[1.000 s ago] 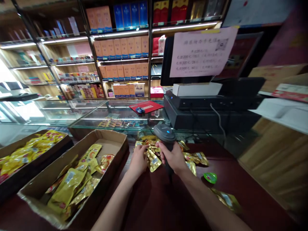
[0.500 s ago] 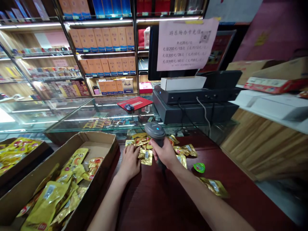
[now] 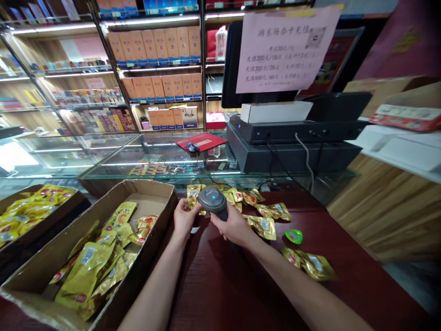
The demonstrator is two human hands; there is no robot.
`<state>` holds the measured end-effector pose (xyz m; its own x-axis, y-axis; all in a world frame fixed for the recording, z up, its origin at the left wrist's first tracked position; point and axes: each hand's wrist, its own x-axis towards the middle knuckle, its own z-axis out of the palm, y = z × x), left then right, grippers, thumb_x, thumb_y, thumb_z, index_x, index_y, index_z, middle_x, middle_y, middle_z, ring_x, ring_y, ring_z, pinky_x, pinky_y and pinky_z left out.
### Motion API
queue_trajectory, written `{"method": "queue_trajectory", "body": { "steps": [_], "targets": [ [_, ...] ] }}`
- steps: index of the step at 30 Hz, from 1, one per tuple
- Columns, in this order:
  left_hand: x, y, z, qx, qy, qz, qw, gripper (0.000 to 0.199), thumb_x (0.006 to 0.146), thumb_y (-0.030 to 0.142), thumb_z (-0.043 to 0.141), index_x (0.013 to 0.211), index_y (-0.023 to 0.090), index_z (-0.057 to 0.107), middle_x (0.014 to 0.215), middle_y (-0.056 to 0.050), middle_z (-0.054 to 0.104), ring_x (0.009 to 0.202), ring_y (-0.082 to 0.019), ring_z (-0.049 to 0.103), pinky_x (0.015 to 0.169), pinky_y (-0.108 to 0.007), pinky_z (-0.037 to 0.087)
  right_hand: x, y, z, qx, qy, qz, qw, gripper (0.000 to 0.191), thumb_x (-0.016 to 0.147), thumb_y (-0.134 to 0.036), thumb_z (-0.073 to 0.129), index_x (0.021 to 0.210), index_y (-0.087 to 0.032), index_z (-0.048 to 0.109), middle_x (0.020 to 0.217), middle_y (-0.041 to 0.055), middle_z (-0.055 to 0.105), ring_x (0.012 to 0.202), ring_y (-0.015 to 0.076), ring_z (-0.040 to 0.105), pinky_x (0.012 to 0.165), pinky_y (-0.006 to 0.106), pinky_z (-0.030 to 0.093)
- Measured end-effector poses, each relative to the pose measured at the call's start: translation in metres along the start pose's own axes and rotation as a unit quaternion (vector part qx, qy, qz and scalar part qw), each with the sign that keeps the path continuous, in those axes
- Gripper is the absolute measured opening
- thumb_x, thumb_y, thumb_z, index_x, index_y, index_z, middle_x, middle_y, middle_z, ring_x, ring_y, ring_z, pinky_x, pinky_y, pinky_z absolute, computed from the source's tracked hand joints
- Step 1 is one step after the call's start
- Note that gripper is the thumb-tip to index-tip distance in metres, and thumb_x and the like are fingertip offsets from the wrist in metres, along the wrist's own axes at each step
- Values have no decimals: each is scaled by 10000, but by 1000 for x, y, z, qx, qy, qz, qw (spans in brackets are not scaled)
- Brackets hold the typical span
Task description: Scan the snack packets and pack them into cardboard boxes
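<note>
My right hand (image 3: 231, 225) is wrapped round the handle of a dark grey barcode scanner (image 3: 211, 196), which has a blue light on top. Just left of the scanner head, my left hand (image 3: 185, 216) pinches a gold snack packet (image 3: 193, 194) held up with its label showing. The scanner partly covers that packet. Behind and right of my right hand lie more gold packets (image 3: 253, 197) on the dark red tabletop (image 3: 213, 285). One gold packet (image 3: 267, 226) rests beside my right wrist, and another (image 3: 315, 264) is beyond my right forearm.
A cardboard box (image 3: 161, 202) of gold packets stands left of my arm, with a second box (image 3: 65, 207) of yellow packets further left. A small green item (image 3: 294, 236) lies on the right. Beyond are a glass counter (image 3: 155, 158), a mouse (image 3: 192, 147) and a monitor (image 3: 231, 69).
My left hand has gone from lying among the packets to pinching one upright. The scanner has shifted slightly left and down, towards that packet. The view has turned a little left.
</note>
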<state>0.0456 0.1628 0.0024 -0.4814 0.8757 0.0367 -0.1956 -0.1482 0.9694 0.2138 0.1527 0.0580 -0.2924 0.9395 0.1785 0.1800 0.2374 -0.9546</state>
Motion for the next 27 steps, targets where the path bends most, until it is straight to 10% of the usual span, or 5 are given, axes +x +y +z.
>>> {"method": "queue_trajectory", "body": {
  "steps": [7,27],
  "targets": [
    [2,2,1,-46,21,13,999,437,547,305,852,884,160,616,788,-38,760,687,-142,692,712,-248,518,-4,0,6,-113,-18,-90,989,203,775,-233,608,972,-197,642,932,68,744,836,219,680,790,334,531],
    [1,4,2,2,25,52,998,346,569,286,815,820,171,607,757,-19,736,667,-140,664,667,-237,495,-3,2,6,-69,-14,-68,995,256,772,-258,659,1023,-209,662,931,68,768,869,239,710,783,338,559]
  ]
}}
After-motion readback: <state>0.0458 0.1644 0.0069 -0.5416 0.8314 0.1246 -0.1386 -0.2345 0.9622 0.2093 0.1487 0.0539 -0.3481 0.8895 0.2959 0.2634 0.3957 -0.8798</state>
